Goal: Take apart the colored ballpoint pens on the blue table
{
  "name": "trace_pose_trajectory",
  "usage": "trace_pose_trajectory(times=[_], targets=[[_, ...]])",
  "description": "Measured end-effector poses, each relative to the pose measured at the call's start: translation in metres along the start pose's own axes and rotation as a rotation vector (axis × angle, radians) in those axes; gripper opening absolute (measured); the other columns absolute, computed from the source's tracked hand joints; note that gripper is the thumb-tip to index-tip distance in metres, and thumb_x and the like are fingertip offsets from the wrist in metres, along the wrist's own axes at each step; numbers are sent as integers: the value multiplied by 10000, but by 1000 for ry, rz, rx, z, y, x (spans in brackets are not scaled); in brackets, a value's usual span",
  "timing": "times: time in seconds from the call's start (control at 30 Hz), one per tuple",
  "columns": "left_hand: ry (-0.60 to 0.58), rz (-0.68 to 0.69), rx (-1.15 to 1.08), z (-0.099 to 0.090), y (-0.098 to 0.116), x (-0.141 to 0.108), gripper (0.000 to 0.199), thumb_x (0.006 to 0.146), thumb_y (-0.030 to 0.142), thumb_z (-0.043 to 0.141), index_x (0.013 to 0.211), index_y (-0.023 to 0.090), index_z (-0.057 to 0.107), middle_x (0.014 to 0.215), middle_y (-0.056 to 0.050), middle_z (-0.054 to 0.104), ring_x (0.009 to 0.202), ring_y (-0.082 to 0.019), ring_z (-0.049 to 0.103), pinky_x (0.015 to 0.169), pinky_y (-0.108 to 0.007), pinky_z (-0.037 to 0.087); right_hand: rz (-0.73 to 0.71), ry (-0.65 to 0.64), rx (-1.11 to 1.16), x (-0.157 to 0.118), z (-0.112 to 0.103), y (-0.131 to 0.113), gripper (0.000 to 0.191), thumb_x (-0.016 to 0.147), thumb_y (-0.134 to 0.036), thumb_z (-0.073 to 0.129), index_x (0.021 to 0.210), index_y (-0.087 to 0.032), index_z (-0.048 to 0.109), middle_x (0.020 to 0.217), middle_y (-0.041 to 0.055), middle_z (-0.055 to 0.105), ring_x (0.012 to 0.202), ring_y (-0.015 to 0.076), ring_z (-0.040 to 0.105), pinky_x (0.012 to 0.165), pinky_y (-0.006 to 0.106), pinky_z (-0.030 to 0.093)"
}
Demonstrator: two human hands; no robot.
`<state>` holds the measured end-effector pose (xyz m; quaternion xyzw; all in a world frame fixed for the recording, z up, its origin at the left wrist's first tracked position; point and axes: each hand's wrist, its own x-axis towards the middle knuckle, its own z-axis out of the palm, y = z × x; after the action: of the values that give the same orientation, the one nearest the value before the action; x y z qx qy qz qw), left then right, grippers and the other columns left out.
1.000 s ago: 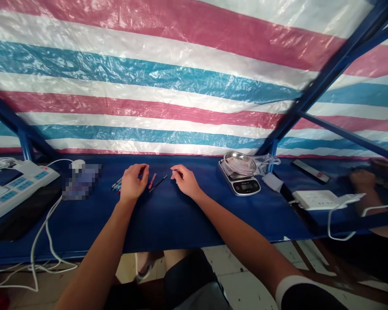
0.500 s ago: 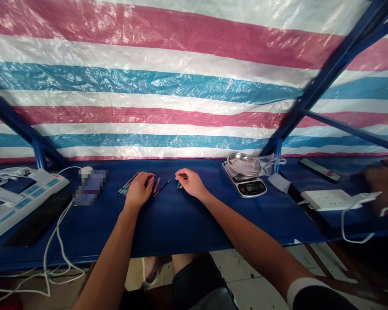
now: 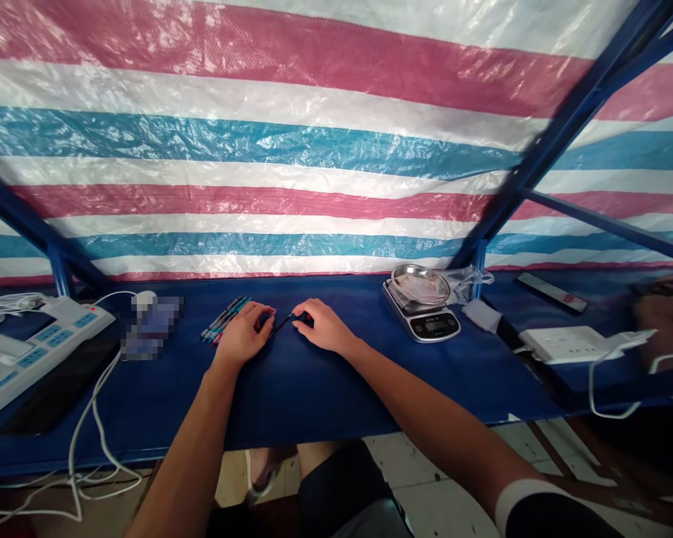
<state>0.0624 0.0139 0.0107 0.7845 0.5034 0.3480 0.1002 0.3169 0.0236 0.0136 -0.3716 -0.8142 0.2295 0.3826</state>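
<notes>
Between my two hands a thin dark pen (image 3: pixel 282 324) slants up to the right, just above the blue tabletop. My right hand (image 3: pixel 326 326) has thumb and forefinger pinched at its upper right end. Curled on the other side is my left hand (image 3: pixel 243 333), with its thumb beside the pen's lower end. A bit of red shows at its fingertips; what its fingers hold is mostly hidden. Under and left of that hand lies a bunch of pens (image 3: pixel 224 320), several of them teal, dark and red, partly covered by the hand.
A kitchen scale (image 3: pixel 426 314) with a metal bowl (image 3: pixel 420 284) stands to the right. White power strips (image 3: pixel 50 336) and cables lie left, another socket block (image 3: pixel 564 345) right, near a phone (image 3: pixel 552 292). Another person's hand (image 3: pixel 659 310) is at far right. Striped sheeting (image 3: pixel 292 202) hangs behind.
My right hand has moved slightly left to the dark pen's end; the teal piece at its fingertips no longer shows. My left hand has shifted right, over the red pen beside it.
</notes>
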Motion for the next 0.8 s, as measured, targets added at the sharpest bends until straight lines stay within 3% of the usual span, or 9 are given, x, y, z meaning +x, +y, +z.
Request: trace_pose_trajectory(times=[0.2, 0.33, 0.53, 0.67, 0.8], targets=[[16, 5, -78, 3, 11, -2, 239, 1020, 394, 628, 1138, 231, 758, 1194, -84, 719, 583, -119, 569, 651, -327, 532, -32, -67, 24, -2, 1, -2, 322, 943, -213, 785, 1253, -209, 698, 1238, 106, 721, 1153, 244, 676, 1044, 405, 550], [-13, 29, -105, 6, 13, -2, 225, 1000, 358, 639, 1148, 236, 756, 1206, -90, 706, 637, -140, 604, 714, -350, 564, -54, -98, -50, -2, 1, -7, 356, 967, -209, 758, 1316, -219, 693, 1282, 112, 724, 1276, 267, 634, 1132, 441, 517], [0, 6, -102, 7, 7, 0, 245, 981, 289, 602, 1171, 239, 748, 1200, -89, 697, 700, -167, 613, 743, -361, 564, -146, -151, -252, -2, 0, -12, 387, 1050, -308, 673, 1434, -280, 699, 1588, 105, 594, 1489, 304, 499, 1251, 524, 420], [55, -54, -45, 7, 1, 1, 292, 939, 232, 595, 1179, 231, 761, 1076, -68, 665, 711, -173, 601, 747, -354, 550, -173, -186, -275, -2, 5, -8, 390, 1089, -365, 619, 1464, -297, 700, 1551, 74, 650, 1515, 302, 484, 1266, 521, 405], [96, -96, -22, 6, -2, 2, 344, 909, 193, 582, 1196, 222, 769, 970, -46, 597, 752, -192, 612, 787, -368, 555, -89, -92, -342, -2, 7, -2, 435, 1098, -415, 597, 1470, -213, 698, 1510, 141, 664, 1465, 326, 526, 1261, 514, 405]])
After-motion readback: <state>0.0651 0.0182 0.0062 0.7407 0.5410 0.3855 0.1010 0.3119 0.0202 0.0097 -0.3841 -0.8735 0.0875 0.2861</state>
